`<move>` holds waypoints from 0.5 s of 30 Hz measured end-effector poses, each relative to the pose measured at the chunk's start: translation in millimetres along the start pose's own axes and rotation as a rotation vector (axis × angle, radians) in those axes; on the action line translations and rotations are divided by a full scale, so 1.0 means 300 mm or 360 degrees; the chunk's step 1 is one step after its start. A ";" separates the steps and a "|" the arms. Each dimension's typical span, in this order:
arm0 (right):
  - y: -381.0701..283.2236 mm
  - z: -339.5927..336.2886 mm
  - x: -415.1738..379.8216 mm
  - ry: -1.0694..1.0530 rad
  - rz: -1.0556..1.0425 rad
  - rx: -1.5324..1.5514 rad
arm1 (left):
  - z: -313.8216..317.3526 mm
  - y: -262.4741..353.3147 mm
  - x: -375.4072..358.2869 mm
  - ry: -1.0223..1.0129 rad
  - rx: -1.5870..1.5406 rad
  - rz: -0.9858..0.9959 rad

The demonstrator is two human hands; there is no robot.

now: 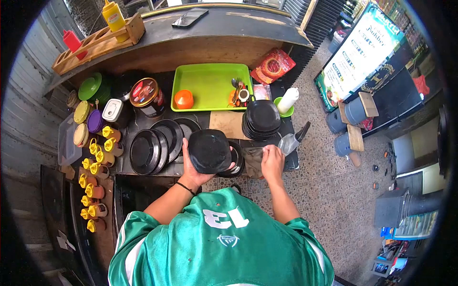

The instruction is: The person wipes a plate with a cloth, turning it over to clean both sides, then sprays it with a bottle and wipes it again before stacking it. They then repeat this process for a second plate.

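My left hand is wrapped around the edge of a black square plate, held above the counter's front edge with its face up. A greyish-brown cloth hangs from the closed fingers of my right hand, just right of the plate. Behind the cloth stands a stack of black plates. Several black round plates overlap on the counter to the left. More black dishes show partly behind the held plate.
A green tray holds an orange cup and cutlery. A white squeeze bottle stands at the counter's right end. Yellow-lidded containers line the left side. A phone lies on the raised ledge.
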State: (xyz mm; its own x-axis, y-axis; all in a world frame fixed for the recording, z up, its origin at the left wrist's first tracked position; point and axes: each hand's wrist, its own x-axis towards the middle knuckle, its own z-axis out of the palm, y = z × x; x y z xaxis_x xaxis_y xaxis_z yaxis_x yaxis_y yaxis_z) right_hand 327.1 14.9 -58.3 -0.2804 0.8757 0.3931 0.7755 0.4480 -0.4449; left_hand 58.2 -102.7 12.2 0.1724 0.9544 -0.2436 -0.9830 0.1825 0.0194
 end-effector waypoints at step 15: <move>-0.305 -0.372 0.303 0.0526 0.0273 0.0865 | 0.006 -0.017 0.008 -0.0005 -0.0034 -0.0093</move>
State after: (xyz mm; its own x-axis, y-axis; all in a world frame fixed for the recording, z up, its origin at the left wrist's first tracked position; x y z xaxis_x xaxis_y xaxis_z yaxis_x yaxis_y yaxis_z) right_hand 293.8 33.5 108.0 0.0775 0.8802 0.4682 0.3730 0.4099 -0.8324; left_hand 63.9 -100.9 13.4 0.2299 0.9431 -0.2404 -0.9724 0.2330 -0.0158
